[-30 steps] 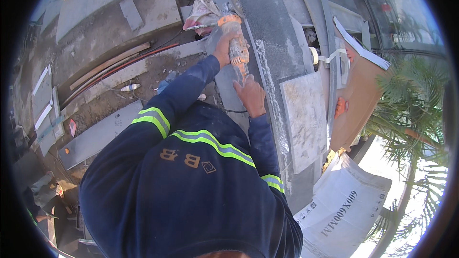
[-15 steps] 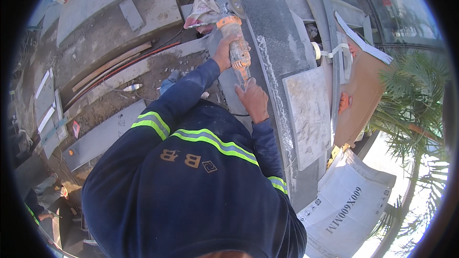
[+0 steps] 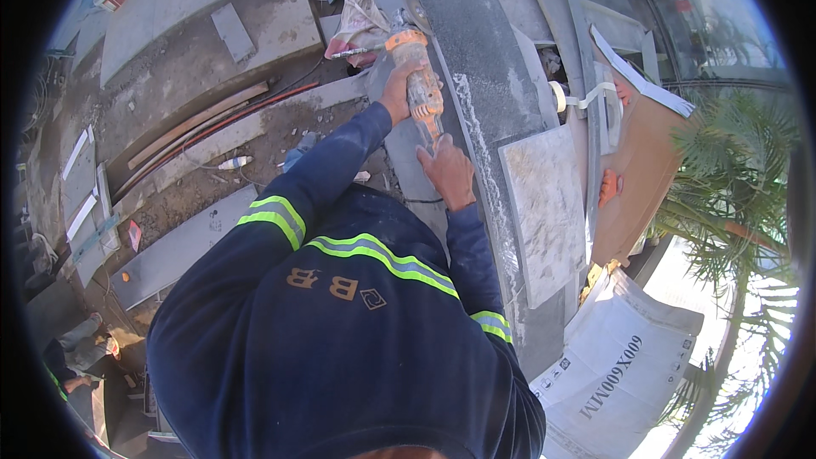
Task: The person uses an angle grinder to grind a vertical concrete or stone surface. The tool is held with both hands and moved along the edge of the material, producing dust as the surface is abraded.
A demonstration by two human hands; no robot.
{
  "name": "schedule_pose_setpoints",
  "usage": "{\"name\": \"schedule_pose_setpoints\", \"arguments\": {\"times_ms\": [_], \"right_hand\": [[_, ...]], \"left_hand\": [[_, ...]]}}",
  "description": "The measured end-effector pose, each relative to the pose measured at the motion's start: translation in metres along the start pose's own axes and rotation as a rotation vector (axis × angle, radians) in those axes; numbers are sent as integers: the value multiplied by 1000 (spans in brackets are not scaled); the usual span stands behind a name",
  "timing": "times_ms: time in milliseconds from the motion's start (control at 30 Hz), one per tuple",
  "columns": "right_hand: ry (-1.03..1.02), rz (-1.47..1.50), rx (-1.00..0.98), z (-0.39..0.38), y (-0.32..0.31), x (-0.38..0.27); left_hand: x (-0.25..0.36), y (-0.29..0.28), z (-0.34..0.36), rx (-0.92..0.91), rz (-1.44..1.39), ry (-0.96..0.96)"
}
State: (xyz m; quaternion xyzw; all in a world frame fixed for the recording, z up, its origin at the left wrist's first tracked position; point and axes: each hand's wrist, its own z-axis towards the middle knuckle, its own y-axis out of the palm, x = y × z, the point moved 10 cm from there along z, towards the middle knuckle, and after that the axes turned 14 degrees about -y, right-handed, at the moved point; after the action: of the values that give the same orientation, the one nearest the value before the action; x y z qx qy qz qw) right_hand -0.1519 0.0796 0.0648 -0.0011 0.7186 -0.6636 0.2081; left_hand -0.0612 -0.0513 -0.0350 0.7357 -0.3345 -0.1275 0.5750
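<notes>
"Angle grinder [image 3: 423,89]: how's it held?"

"Left hand [image 3: 399,92] wraps its body; right hand [image 3: 450,174] grips its tail."

"And where?"

"Just beside the dark grey slab [image 3: 480,42], its disc [image 3: 416,14] near a crumpled sack [image 3: 360,17]. Whether the disc touches the slab, I can't tell."

Building site — grinder [image 3: 424,93], stone slabs [image 3: 546,214]

Long grey stone surface [image 3: 476,42] running top centre to lower right of centre, white dust [image 3: 464,98] streaked along its left side, pale mottled slab [image 3: 544,212] flat on it right of centre. Dirt ground [image 3: 268,149] left of centre: small white bottle [image 3: 235,162], wooden strip [image 3: 197,121], long grey panel [image 3: 187,242] below them.
</notes>
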Motion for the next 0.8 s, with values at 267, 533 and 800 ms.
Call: {"name": "schedule_pose_setpoints", "arguments": {"times_ms": [267, 533, 800], "right_hand": [[34, 46, -32, -2, -1, 0], [9, -31, -20, -25, -3, -7], [-13, -32, -13, -28, -4, -8]], "left_hand": [[-4, 5, -3, 14, -25, -27], [-17, 9, -26, 20, -47, -10], [-19, 11, -29, 10, -40, -4]]}}
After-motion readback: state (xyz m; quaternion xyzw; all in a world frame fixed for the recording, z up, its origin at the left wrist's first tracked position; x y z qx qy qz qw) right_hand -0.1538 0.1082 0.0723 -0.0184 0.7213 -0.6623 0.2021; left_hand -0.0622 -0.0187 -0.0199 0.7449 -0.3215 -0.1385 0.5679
